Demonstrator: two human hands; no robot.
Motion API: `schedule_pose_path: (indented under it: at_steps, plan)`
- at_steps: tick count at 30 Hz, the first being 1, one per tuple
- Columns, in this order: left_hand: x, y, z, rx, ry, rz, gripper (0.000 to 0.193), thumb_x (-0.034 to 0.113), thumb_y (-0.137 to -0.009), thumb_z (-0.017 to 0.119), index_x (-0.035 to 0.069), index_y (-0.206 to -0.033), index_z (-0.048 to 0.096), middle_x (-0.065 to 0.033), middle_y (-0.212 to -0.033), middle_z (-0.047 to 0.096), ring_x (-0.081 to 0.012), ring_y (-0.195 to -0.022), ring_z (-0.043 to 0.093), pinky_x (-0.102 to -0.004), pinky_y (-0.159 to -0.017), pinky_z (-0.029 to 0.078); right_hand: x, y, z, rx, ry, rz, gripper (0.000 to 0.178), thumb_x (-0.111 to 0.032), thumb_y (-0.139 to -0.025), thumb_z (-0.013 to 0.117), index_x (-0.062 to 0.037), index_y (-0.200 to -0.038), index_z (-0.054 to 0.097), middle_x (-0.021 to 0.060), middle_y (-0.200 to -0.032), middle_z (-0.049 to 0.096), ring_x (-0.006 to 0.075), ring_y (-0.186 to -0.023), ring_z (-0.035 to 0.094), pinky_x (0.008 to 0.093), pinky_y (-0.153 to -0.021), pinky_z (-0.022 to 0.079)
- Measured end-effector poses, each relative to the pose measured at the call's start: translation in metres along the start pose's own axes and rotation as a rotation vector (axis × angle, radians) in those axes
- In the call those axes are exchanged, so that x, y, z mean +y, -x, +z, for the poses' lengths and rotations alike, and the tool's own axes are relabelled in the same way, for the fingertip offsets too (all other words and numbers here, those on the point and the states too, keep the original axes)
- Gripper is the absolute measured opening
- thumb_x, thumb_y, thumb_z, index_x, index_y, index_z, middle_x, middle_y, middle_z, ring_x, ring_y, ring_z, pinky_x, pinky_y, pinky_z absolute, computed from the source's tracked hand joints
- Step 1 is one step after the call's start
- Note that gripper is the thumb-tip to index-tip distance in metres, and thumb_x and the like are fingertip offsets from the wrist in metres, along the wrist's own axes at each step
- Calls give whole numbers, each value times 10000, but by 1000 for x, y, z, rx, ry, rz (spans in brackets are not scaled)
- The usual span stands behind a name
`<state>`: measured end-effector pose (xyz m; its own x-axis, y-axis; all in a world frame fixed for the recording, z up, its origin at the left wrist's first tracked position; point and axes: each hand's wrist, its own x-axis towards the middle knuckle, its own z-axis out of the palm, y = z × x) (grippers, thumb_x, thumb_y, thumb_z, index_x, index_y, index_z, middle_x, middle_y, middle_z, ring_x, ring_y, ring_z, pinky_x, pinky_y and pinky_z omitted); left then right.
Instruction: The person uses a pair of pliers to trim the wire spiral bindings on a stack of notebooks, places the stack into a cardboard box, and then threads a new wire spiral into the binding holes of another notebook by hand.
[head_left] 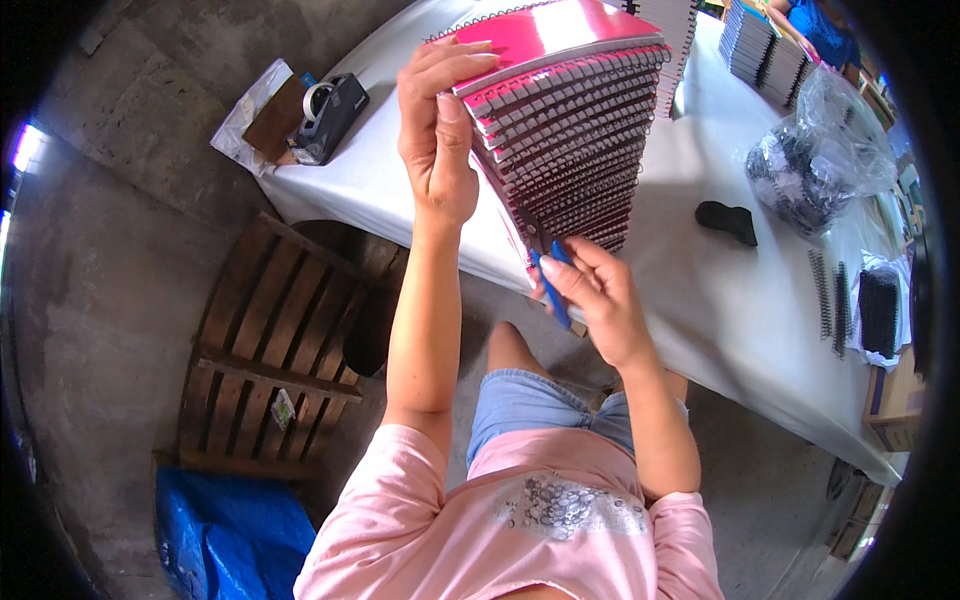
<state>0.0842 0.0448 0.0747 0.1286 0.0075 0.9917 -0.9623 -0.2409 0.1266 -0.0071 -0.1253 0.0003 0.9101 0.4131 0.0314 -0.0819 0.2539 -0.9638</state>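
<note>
A tall stack of pink spiral-bound notebooks (570,120) leans on the white table (720,300), wire spines facing me. My left hand (438,130) grips the upper left side of the stack, fingers over the top cover. My right hand (592,290) is at the bottom of the stack, closed on a blue-handled tool (553,290) whose tip touches the lowest wire spines.
A black tape dispenser (330,115) sits on the table's left corner. A small black tool (728,220), a clear bag of black wire coils (815,160), loose coils (830,295) and more notebook stacks (760,50) lie to the right. A wooden pallet (265,350) and blue tarp (235,535) are on the floor.
</note>
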Motion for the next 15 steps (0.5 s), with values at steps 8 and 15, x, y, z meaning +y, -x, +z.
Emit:
schedule_pose_path:
  at_steps: [8, 15]
  plan:
    - [-5, 1, 1, 39, 56, -55, 316, 246, -981, 377, 20, -1034, 591, -125, -1078, 585, -256, -1128, 468, -388, -1020, 294, 12, -1, -1, 473, 1141, -831, 416, -220, -765, 664, -138, -1167, 596, 76, -1034, 528, 267, -932, 527, 424, -851, 396]
    - [-5, 2, -2, -14, -5, -62, 338, 269, -993, 339, 13, -1103, 529, -135, -1153, 565, -258, -1204, 438, -402, -1049, 285, 10, -4, -2, 420, 1221, -776, 405, -210, -743, 676, -160, -1140, 612, 63, -980, 539, 254, -891, 543, 406, -824, 423]
